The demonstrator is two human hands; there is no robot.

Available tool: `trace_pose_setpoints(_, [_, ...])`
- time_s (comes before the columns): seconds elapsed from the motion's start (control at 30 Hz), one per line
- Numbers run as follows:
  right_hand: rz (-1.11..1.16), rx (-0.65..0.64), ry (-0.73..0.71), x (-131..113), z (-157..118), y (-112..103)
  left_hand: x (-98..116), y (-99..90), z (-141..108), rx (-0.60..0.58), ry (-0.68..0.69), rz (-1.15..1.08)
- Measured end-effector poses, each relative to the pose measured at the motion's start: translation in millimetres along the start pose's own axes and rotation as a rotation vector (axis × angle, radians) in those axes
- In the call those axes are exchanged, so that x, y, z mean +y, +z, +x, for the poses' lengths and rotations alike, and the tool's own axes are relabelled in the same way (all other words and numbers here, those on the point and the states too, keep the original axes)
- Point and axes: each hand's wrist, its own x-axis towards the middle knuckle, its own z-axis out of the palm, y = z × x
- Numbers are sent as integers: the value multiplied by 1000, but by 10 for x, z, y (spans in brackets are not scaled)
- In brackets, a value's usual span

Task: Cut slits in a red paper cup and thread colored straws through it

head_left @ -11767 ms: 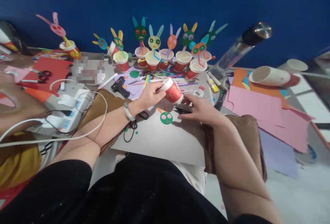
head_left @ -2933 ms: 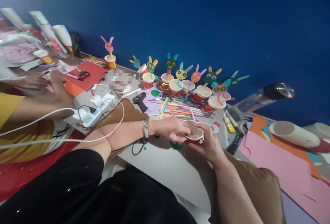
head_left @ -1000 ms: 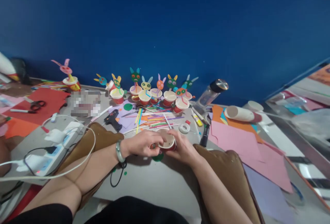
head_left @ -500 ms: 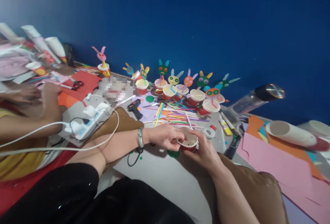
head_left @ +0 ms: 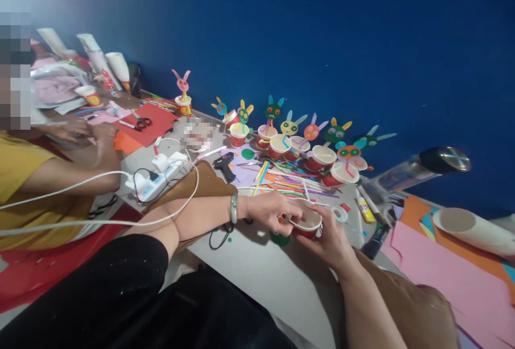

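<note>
A red paper cup [head_left: 309,219], pale inside, is gripped between my two hands over the grey table [head_left: 281,274]. My left hand [head_left: 273,212] pinches the cup's left rim with curled fingers. From the right, my right hand [head_left: 328,236] wraps thumb and fingers around the cup's side. Just below the cup lies a green paper disc [head_left: 280,238], partly covered. Beyond my hands, colourful drinking straws [head_left: 289,180] are strewn about. Behind them stands a row of paper cups [head_left: 279,146] with paper rabbit heads [head_left: 290,127] on straws.
A glue gun [head_left: 225,166] and a power strip [head_left: 167,175] with white cables lie to the left. A co-worker's hands [head_left: 86,132] rest beside red paper [head_left: 155,121]. At right are a clear bottle [head_left: 414,169], a glue stick [head_left: 365,207] and pink paper [head_left: 446,268].
My view has swung a little to the left, so everything sits further right. The co-worker shows more at the left edge. Both my hands keep their hold on the cup.
</note>
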Motion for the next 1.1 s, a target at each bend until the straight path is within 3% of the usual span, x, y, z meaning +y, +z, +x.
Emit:
trace_pose_setpoints(0.17, [-6,3,-18,20,1,9,-26,10,9,-10,70,-29])
trace_pose_setpoints(0.73, [11,-5,28,-4,2,-5,38,-27,19,30,-47,-156])
trace_pose_setpoints(1.1, [6,-1,36,5,-4,2,-26,35,35,30,60,-115])
